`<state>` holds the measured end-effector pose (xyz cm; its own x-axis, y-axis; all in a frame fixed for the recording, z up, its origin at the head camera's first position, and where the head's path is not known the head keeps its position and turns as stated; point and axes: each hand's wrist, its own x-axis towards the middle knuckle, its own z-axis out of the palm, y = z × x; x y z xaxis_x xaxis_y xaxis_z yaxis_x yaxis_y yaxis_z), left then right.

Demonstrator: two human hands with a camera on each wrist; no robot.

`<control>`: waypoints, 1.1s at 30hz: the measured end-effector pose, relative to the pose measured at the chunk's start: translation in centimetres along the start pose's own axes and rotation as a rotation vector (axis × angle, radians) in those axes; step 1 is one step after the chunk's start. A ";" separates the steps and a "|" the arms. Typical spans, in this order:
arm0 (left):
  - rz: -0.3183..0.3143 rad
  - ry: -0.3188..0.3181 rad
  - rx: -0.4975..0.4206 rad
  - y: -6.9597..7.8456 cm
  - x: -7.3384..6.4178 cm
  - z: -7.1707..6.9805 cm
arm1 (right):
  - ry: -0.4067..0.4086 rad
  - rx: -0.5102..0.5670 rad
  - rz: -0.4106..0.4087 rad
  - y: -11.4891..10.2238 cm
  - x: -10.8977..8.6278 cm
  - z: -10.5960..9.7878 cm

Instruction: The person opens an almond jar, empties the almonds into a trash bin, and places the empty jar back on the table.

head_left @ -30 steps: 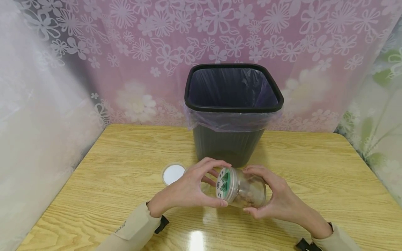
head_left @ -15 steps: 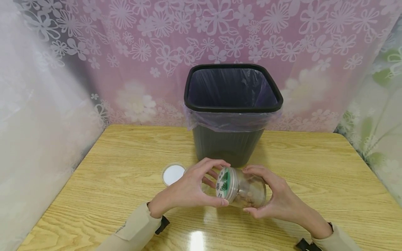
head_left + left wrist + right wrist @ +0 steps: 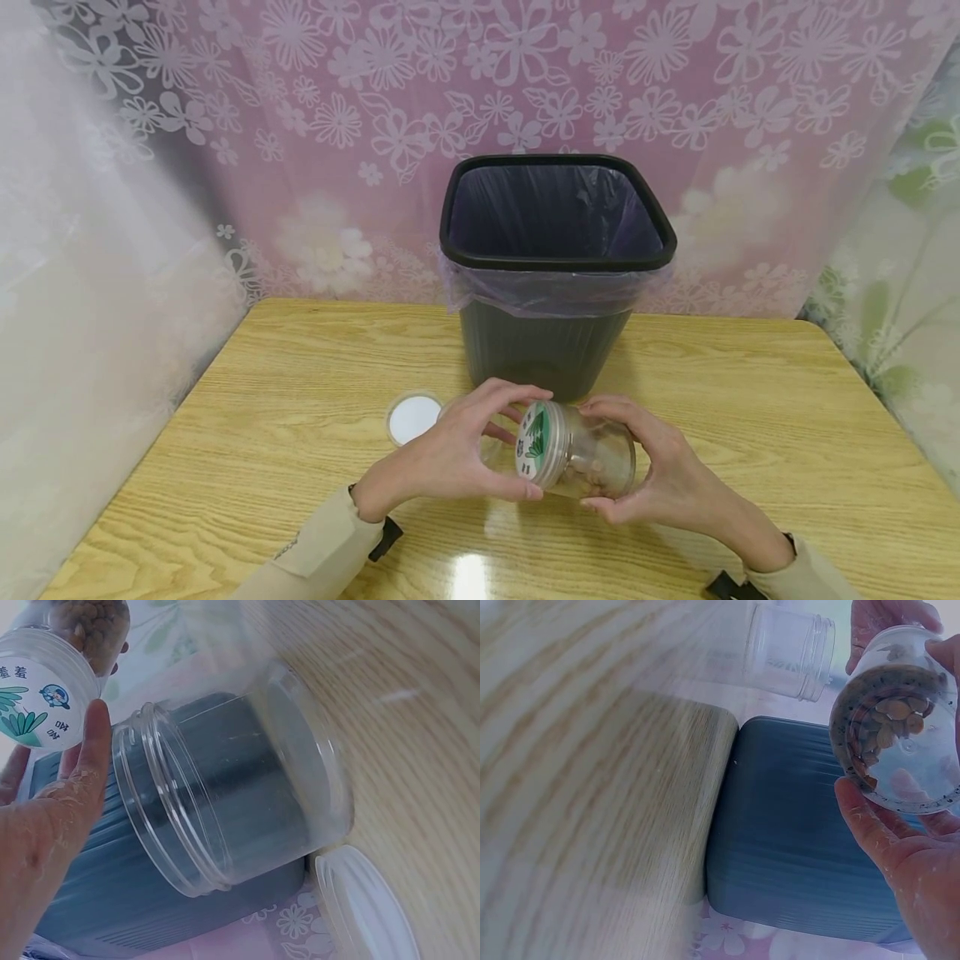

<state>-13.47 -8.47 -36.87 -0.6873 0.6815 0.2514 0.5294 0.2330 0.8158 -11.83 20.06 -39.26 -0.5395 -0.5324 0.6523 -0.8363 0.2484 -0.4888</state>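
Note:
A clear jar partly filled with brown nut-like pieces is held tilted above the table, its lid toward the left. My right hand grips the jar's body near its base. The lid, with a green and white label, sits between the thumb and fingers of my left hand. The left wrist view also shows the label and part of the brown contents. Through the jar's base, the right wrist view shows the pieces gathered along one side. Some left fingers are hidden behind the lid in the head view.
A second clear jar, lidless, stands on the table behind my left hand. Beside it lies a white lid. A dark bin with a purple liner stands behind the hands. Floral curtains surround the wooden table.
The lid's label has turned slightly counterclockwise in the head view, and my left thumb has shifted a little on its edge. My right hand and the jar's body stay in place.

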 end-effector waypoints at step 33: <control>-0.033 0.010 -0.031 0.0 0.1 0.2 | -0.010 -0.014 0.001 0.0 0.2 -0.2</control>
<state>-13.42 -8.32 -36.91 -0.7088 0.6671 0.2293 0.4913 0.2336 0.8391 -11.95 20.10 -39.07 -0.5396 -0.5405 0.6455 -0.8369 0.2605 -0.4814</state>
